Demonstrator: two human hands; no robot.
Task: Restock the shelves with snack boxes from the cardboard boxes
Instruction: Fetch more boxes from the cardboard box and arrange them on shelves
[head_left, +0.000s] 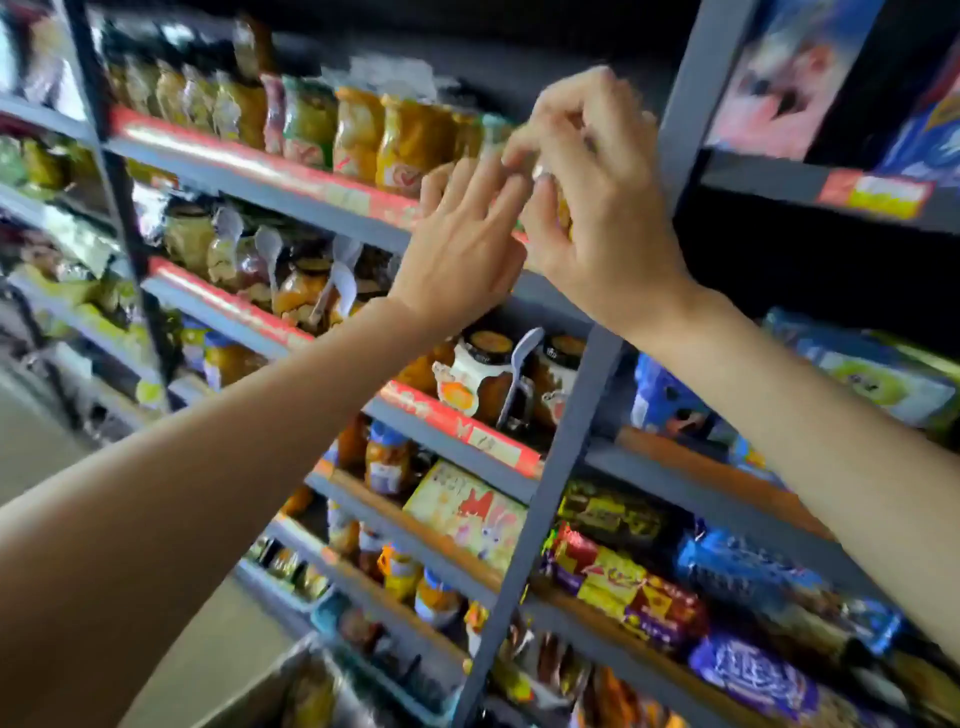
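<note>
left hand (462, 249) fingers straight, raised | right hand (587, 197) curled, raised

light: dim, dark recess above the hands (545, 208) | glare: red shelf strip (208, 150) left of them | blur: motion smear throughout | edges: wide-angle bending, uprights tilted

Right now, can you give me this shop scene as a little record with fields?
place: shop shelving, packed with jars and snack packets
left hand: raised to the upper shelf edge, fingers straight
right hand: fingers curled in a grip round a small orange item, blurred
below: spoon-topped jars
bottom right: snack packets
</note>
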